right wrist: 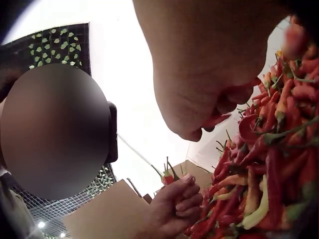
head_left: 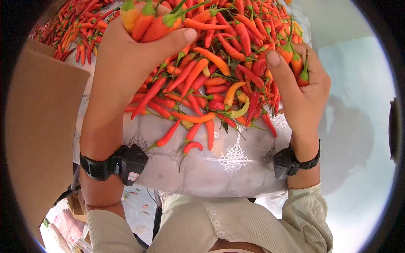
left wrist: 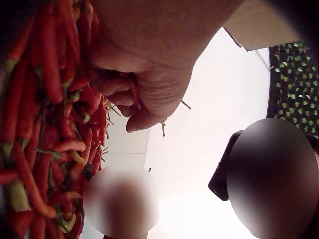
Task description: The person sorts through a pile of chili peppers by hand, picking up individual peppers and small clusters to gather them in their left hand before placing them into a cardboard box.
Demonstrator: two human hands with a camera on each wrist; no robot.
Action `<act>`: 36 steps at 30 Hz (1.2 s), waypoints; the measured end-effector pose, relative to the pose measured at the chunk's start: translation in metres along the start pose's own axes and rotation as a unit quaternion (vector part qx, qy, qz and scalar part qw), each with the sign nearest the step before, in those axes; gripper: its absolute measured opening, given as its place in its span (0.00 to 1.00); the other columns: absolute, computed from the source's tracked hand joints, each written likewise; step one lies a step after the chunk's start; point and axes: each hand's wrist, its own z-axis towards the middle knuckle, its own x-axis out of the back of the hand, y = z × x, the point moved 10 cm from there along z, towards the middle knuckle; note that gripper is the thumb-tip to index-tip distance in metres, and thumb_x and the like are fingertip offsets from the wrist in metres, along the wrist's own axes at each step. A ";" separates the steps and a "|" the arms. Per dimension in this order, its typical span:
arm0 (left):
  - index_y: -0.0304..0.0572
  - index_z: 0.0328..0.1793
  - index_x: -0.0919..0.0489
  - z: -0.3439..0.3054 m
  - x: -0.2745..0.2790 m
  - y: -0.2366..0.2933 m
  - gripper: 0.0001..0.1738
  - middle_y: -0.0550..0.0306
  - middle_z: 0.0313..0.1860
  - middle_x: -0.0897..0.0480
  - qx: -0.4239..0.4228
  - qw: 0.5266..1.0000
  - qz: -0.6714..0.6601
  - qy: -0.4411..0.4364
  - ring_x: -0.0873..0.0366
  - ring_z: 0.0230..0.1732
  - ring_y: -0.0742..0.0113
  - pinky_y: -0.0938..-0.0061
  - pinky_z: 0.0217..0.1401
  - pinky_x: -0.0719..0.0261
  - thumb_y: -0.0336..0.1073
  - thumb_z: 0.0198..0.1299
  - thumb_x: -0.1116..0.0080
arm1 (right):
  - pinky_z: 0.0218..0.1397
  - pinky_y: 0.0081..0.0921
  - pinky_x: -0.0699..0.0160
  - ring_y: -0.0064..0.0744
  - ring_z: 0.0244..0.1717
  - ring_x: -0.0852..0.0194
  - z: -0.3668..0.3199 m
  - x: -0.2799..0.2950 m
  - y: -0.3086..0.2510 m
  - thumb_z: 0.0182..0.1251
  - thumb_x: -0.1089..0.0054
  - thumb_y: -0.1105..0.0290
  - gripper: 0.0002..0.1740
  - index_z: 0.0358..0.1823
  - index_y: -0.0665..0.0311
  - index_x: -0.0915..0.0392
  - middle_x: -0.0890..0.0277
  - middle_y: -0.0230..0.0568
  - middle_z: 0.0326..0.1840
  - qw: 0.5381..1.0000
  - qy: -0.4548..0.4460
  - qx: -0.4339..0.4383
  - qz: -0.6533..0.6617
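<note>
A heap of red and orange chili peppers (head_left: pixel 232 84) covers the far part of the table. In the head view the left hand (head_left: pixel 135 59) grips several peppers (head_left: pixel 156 25), green stems up, between thumb and fingers. At the heap's right edge the right hand (head_left: pixel 306 84) holds several peppers (head_left: pixel 296 63) in its curled fingers, thumb toward the heap. The left wrist view shows the left hand (left wrist: pixel 144 74) with curled fingers beside the heap (left wrist: pixel 55 124). In the right wrist view the right hand (right wrist: pixel 214 99) is curled above the heap (right wrist: pixel 279 164), the left hand (right wrist: pixel 174 206) beyond it.
A patterned silvery cloth (head_left: pixel 236 164) covers the table, with a few loose peppers near its front edge. A large cardboard piece (head_left: pixel 46 126) stands along the left side. A pale wall or surface (head_left: pixel 358 105) lies to the right. More peppers (head_left: pixel 86 36) lie at the far left.
</note>
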 end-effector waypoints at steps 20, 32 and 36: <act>0.43 0.37 0.21 -0.004 -0.010 0.007 0.10 0.74 0.26 0.23 0.000 1.000 -0.004 -0.023 0.32 0.24 0.88 0.90 0.26 0.38 0.33 0.53 0.29 | 0.33 0.23 0.31 0.26 0.28 0.31 0.004 -0.001 0.002 0.57 0.30 0.68 0.13 0.35 0.69 0.24 0.27 0.38 0.28 0.991 -0.097 0.056 -0.074; 0.43 0.37 0.22 -0.005 -0.011 0.011 0.13 0.72 0.27 0.23 0.011 1.000 -0.002 -0.002 0.30 0.27 0.85 0.88 0.31 0.33 0.34 0.51 0.27 | 0.39 0.37 0.27 0.52 0.36 0.26 -0.008 -0.023 -0.003 0.49 0.32 0.74 0.14 0.38 0.67 0.22 0.25 0.47 0.31 0.953 -0.148 0.118 -0.235; 0.42 0.37 0.22 -0.002 -0.011 0.008 0.14 0.71 0.28 0.22 0.018 0.998 0.019 -0.050 0.28 0.30 0.84 0.86 0.36 0.29 0.34 0.50 0.26 | 0.37 0.29 0.27 0.40 0.31 0.24 -0.003 -0.017 -0.002 0.51 0.33 0.75 0.12 0.38 0.66 0.24 0.24 0.44 0.29 0.978 -0.153 0.103 -0.095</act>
